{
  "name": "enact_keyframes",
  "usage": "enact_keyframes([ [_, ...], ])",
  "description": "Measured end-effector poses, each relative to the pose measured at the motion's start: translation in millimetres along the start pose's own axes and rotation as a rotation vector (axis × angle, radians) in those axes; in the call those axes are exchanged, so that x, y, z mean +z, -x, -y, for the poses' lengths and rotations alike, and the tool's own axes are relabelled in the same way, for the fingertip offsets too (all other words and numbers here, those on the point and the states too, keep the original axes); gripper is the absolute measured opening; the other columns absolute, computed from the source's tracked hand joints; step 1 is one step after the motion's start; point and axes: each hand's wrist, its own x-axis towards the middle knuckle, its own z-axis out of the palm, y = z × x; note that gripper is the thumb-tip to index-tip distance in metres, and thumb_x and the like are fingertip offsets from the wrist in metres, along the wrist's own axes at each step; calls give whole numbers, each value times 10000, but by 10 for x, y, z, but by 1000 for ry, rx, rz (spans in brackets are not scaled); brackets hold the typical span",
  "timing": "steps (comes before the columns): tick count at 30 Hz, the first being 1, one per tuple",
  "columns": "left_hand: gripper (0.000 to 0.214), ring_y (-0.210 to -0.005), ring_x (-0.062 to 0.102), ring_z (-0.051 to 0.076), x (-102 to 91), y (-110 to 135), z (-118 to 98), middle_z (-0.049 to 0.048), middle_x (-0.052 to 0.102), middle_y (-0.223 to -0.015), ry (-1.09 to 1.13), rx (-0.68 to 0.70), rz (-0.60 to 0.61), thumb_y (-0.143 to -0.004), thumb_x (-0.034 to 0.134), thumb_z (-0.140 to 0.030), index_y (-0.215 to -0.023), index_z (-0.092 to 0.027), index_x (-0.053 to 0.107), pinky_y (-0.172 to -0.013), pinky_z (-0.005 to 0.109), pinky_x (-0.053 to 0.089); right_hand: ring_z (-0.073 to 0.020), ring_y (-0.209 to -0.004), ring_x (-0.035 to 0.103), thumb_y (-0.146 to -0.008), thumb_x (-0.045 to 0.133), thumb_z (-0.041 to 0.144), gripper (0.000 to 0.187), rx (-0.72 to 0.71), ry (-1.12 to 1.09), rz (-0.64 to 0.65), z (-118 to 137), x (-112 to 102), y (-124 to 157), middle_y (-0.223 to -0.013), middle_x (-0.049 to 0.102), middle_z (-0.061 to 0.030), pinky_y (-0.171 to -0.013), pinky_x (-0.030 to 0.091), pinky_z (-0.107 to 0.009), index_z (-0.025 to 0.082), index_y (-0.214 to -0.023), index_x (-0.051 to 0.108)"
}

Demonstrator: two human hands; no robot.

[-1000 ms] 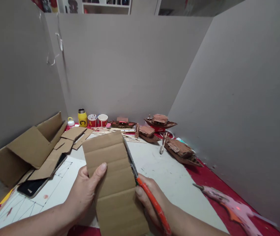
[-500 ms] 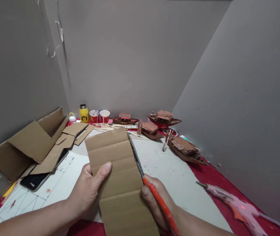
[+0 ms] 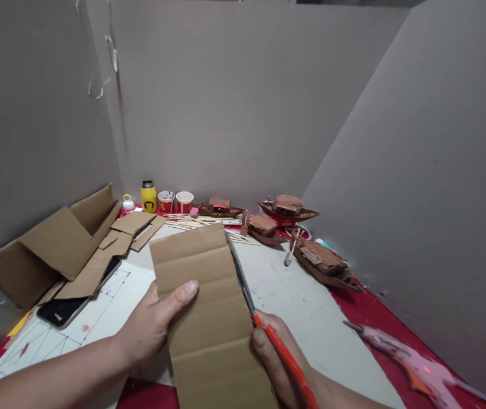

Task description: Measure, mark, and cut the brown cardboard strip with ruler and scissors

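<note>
My left hand point(image 3: 155, 318) grips a creased strip of brown cardboard point(image 3: 208, 318) by its left side, thumb on top and fingers hidden beneath. In my right hand point(image 3: 279, 355) are scissors with red-orange handles point(image 3: 285, 355). Their dark blades lie along the cardboard's right edge, pointing away from me; whether they cut into it I cannot tell. Under the cardboard a large white sheet point(image 3: 315, 324) covers much of the table. To the left lies a paper with a ruled line drawing point(image 3: 110, 312), partly under a phone point(image 3: 66, 312).
Cardboard pieces point(image 3: 89, 267) and a folded carton point(image 3: 55, 238) fill the left side. Behind stand a yellow bottle point(image 3: 149, 197), paper cups point(image 3: 184, 201) and thin sticks point(image 3: 191, 222). Several model boats point(image 3: 323, 261) sit back right; a pink glue gun point(image 3: 408, 355) lies near right.
The view has shifted slightly. Both hands still hold the cardboard and scissors in nearly the same pose, with the blades along the right edge.
</note>
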Motion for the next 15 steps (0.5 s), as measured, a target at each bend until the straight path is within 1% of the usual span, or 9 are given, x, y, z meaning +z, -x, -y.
enact_keyframes([
  [4, 635, -1034, 692, 324, -13, 9, -3, 171, 710, -1183, 15, -19, 11, -867, 689, -376, -1414, -156, 453, -868, 437, 557, -300, -923, 672, -914, 440, 639, 614, 54, -47, 2, -7, 16, 13, -1005, 714, -158, -814, 542, -408, 164, -1253, 631],
  [6, 613, -1030, 694, 323, -21, 16, -11, 164, 713, -1179, 9, -9, 7, -865, 693, -370, -1399, -164, 474, -872, 437, 555, -306, -919, 674, -907, 454, 643, 619, 50, -47, -2, -1, 28, 13, -1007, 715, -160, -820, 540, -416, 155, -1240, 637],
  [10, 508, -1002, 703, 337, -17, 21, -24, 171, 727, -1143, -40, 2, -1, -829, 727, -388, -1252, -136, 603, -876, 447, 553, -311, -933, 678, -911, 461, 633, 583, 9, -24, -27, 52, 44, -14, -1027, 718, -161, -837, 537, -419, 169, -1202, 659],
  [12, 534, -1010, 701, 339, 4, 24, -19, 162, 732, -1138, -29, -11, -4, -809, 745, -390, -1267, -153, 605, -898, 460, 543, -324, -955, 676, -913, 446, 640, 589, -4, 12, -44, 91, 42, -34, -1032, 720, -168, -853, 535, -428, 171, -1190, 672],
  [15, 630, -1058, 686, 333, 43, 34, 3, 140, 734, -1147, 19, -10, -23, -794, 762, -369, -1361, -202, 546, -941, 471, 521, -336, -978, 672, -917, 443, 630, 584, -7, 34, -43, 127, 33, -61, -1035, 722, -173, -877, 533, -435, 168, -1179, 686],
])
